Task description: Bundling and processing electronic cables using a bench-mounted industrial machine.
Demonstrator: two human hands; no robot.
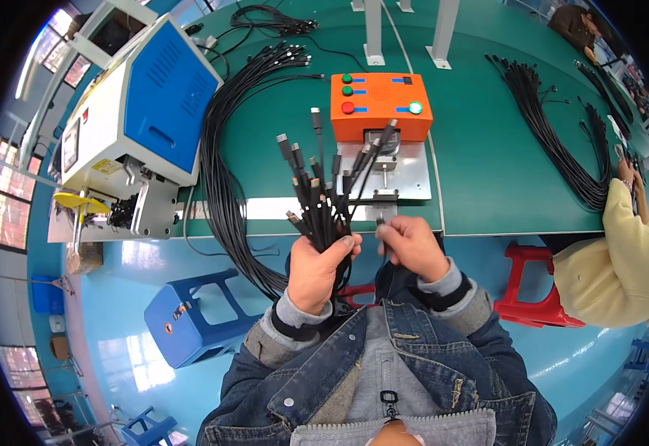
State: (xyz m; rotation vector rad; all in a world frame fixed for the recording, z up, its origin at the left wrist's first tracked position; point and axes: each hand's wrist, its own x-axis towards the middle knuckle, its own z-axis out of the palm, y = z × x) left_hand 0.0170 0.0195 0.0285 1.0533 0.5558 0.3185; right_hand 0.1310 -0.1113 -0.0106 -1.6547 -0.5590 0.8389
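Observation:
My left hand (pixel 317 269) is wrapped round a bundle of black cables (pixel 320 207), their plug ends fanning upward, some with bare metal tips. Close beside it, my right hand (pixel 416 249) pinches one black cable (pixel 381 221) at the table's front edge, just below a metal fixture (pixel 385 178). The pinched end is small and slightly blurred, so whether it touches the fixture I cannot tell. Behind the fixture stands an orange box (pixel 380 97) with green and red buttons and a lit green-white one. The raised plugs partly cover the fixture.
A blue and white machine (pixel 153 104) stands at the left, beside a long bunch of black cables (pixel 224 149) hanging over the edge. More cables (pixel 555 137) lie at the right, near a person in a yellow sleeve (pixel 618 215). Blue (pixel 183 327) and red (pixel 521 286) stools stand below.

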